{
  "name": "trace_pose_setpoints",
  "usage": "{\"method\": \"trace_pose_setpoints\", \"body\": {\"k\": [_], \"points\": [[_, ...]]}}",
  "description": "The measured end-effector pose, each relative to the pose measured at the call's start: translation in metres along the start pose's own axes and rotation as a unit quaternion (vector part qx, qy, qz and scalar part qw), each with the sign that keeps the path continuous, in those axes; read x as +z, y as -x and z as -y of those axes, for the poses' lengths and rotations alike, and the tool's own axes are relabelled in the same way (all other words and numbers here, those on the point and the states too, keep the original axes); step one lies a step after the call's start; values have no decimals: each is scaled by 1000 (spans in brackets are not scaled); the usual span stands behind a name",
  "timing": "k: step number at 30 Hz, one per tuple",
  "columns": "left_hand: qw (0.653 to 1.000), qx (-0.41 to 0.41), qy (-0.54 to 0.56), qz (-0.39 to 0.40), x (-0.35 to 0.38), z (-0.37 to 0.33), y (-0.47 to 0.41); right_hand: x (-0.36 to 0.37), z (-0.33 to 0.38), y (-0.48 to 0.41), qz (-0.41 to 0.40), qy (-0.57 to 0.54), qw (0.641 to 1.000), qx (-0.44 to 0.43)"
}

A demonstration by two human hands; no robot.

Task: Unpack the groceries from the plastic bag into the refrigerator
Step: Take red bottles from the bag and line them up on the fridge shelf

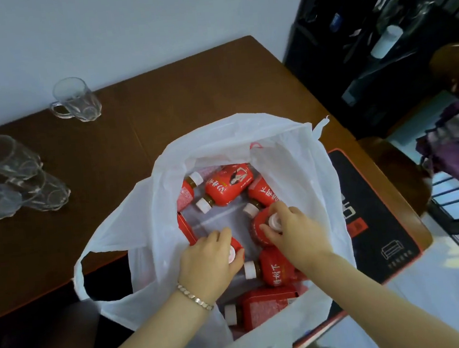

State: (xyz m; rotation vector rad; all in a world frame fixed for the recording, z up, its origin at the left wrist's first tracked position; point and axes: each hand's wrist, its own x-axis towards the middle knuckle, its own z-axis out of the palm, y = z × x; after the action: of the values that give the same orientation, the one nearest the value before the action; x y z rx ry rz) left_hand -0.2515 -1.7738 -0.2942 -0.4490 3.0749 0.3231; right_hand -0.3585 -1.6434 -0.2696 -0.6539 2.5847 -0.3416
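Several small red-labelled drink bottles with white caps lie on their sides inside a thin white plastic bag. The bag stands open at the centre of the frame on a dark brown wooden table. Both hands are down inside the bag's mouth.

The left hand, with a silver link bracelet on its wrist, is at the lower left of the opening. Its fingers are curled over the white cap of the near-left bottle, most of which is hidden beneath the hand. The right hand, just right of centre, grips the upright bottle by its cap, thumb on the near side and fingers wrapped over the far side.

Three bottles lie along the upper edge of the opening, and two more lie below the hands toward the lower centre. A red edge shows at the left of the opening; I cannot tell what it belongs to.

The bag's right side overlaps a flat black pack with orange edging at centre right. A clear glass mug with a handle stands at upper left, and a cluster of clear glasses sits at the left edge. A dark cabinet-like unit fills the upper right corner, with purple cloth below it at the right edge.
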Motion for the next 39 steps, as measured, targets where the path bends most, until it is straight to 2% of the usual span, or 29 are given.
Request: {"method": "trace_pose_setpoints", "body": {"k": [3,6,10,14,17,21,23,26,29,33,39], "points": [[998,-32,37,37,-12,-1,0,-5,-1,10,-7,-53,998,-14],[997,-33,72,-5,-40,-9,-1,-28,-3,32,-75,-118,990,-31],[985,58,98,-133,-91,-53,-15,-75,-19,74,-171,-194,964,-56],[961,188,103,-177,-125,-126,-32,-114,-67,123,-271,-234,933,-26],[944,247,136,-169,-135,-204,-39,-136,-117,166,-339,-230,912,7],[932,302,146,-136,-129,-335,-20,-154,-211,242,-402,-212,885,100],[915,356,153,-117,-116,-413,4,-162,-269,296,-420,-206,871,149],[893,416,152,-82,-101,-499,30,-175,-333,353,-391,-176,878,212],[859,488,147,-44,-81,-610,75,-180,-412,437,-386,-142,862,296],[821,556,131,-4,-57,-739,136,-184,-492,546,-395,-121,818,400],[714,687,133,5,-24,-913,230,-177,-586,704,-447,-95,702,547]]}}
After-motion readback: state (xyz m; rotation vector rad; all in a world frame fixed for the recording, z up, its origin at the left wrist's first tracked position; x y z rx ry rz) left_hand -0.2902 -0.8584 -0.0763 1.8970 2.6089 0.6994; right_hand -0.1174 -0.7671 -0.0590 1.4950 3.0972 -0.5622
